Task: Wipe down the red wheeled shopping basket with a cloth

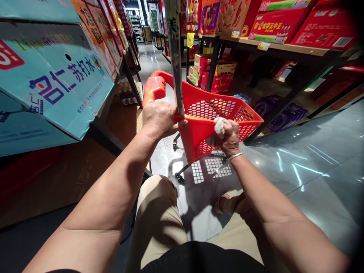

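Observation:
A red plastic shopping cart point(196, 138) with honeycomb-shaped holes stands in front of me on castors. My left hand point(159, 116) is closed on the cart's rim, close to the foot of an upright metal pole point(175, 64) with worn paint. Just beyond that hand, the cart's red handle part point(155, 88) rises. In my right hand point(231, 136), the fingers are wrapped round a crumpled pale cloth point(220, 127), which is against the near side of the basket. Part of the cloth is hidden behind the fingers.
Light-blue cartons point(57, 76) are stacked close on the left. At the right, a black-framed shelf point(273, 43) bears red gift boxes point(280, 22), with purple packs point(287, 113) low down. A tiled aisle point(152, 57) runs ahead between shelves.

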Demonstrator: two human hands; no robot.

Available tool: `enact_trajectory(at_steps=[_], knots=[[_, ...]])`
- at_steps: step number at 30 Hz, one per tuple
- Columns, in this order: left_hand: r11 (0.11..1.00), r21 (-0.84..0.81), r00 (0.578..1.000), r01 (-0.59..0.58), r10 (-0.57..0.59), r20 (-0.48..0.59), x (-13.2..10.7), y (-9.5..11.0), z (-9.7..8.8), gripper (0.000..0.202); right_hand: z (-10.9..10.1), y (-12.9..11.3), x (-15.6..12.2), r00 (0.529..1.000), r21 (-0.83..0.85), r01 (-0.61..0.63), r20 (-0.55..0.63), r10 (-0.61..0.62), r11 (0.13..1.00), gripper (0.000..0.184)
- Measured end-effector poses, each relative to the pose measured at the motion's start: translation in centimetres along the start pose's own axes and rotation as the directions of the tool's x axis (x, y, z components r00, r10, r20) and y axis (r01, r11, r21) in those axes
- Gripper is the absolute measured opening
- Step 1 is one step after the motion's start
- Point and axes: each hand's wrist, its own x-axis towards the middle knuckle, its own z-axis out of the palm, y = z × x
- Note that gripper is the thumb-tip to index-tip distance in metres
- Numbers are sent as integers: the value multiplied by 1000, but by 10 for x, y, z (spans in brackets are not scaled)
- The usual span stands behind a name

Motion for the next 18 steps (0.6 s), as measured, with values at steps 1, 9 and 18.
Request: enact_trajectory(at_steps=[1, 9, 18], knots=[[1000, 13, 1000, 0, 0, 14, 1, 2, -1, 56, -1, 6, 0, 997, -18, -19, -77, 17, 1000, 36], [999, 2, 998, 44, -44, 45, 1, 6, -2, 50, 63, -51, -37, 979, 32, 165, -131, -159, 986, 28], [994, 97, 996, 56, -62, 61, 3, 1, -2, 48, 93, -28, -120, 964, -114, 36, 267, -5, 993, 24]])
